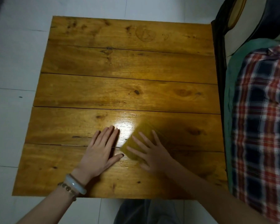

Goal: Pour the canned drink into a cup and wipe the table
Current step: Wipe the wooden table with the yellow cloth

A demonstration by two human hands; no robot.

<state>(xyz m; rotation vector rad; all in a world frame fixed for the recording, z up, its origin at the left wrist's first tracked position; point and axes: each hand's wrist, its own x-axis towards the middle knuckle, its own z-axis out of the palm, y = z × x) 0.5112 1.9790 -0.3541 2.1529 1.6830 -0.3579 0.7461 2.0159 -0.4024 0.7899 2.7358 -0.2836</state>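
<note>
A wooden plank table (120,88) fills the middle of the head view. My right hand (149,153) presses flat, fingers spread, on a yellow-green cloth (140,138) near the table's front; the cloth and hand are motion-blurred. Just left of the cloth, my left hand (101,149) rests flat on the wood with straight fingers, bracelets on its wrist. A shiny patch (124,126) of the tabletop lies between the two hands' fingertips. No can and no cup is in view.
A faint ring mark (145,35) shows on the far plank. A bed or sofa with a plaid cloth (262,118) over green fabric borders the table's right edge. White tiled floor (14,75) lies left and behind. My knee (144,212) is below the front edge.
</note>
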